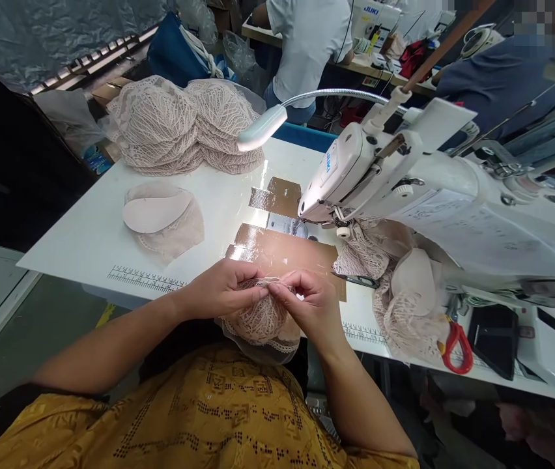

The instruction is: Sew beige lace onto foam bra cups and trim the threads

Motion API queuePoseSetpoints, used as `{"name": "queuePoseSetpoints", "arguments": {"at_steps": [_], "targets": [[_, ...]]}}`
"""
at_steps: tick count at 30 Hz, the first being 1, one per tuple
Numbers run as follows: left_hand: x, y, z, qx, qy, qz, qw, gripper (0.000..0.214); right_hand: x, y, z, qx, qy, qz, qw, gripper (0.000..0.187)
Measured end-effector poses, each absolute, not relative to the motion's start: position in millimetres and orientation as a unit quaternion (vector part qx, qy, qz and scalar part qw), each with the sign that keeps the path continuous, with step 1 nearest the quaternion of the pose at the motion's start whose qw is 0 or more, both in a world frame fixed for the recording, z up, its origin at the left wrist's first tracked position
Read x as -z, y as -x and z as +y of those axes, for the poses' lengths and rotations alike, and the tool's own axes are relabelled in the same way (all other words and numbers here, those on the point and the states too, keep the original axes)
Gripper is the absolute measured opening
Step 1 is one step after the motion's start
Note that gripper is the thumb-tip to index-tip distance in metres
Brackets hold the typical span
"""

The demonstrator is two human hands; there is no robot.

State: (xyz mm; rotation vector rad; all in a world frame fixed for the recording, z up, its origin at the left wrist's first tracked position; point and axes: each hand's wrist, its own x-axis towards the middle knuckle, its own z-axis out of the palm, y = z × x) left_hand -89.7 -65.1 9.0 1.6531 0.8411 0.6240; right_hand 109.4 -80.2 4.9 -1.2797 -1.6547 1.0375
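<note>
My left hand (226, 286) and my right hand (307, 301) both pinch the top edge of a beige lace bra cup (264, 322) held at the near edge of the white sewing table (86, 241). Their fingers are closed on the lace rim, thumbs meeting in the middle. The cup hangs over my lap, just before the taped brown plate (282, 251) under the needle of the white sewing machine (404, 189).
Two tall stacks of lace cups (184, 124) stand at the table's far side. A foam pad on a lace piece (160, 215) lies at left. Sewn cups (399, 286), red-handled scissors (456, 345) and a black phone (495, 339) lie at right. Other people sit at machines behind.
</note>
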Motion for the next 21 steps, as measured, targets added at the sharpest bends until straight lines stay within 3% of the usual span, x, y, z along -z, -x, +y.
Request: {"name": "queuePoseSetpoints", "arguments": {"at_steps": [8, 14, 17, 21], "targets": [[-12, 85, -59, -0.257, -0.704, 0.344, 0.566, 0.029, -7, -118, -75, -0.462, 0.479, -0.648, 0.371, 0.016], [-4, 91, -63, -0.199, -0.567, 0.245, 0.761, 0.016, -4, -125, -76, -0.624, 0.440, -0.495, 0.415, 0.027], [8, 89, -70, -0.250, -0.451, 0.274, 0.812, 0.009, -2, -123, -78, -0.701, 0.409, -0.383, 0.440, 0.034], [20, 80, -77, -0.366, -0.270, 0.262, 0.851, 0.006, -1, -119, -80, -0.719, 0.391, -0.308, 0.486, 0.040]]}}
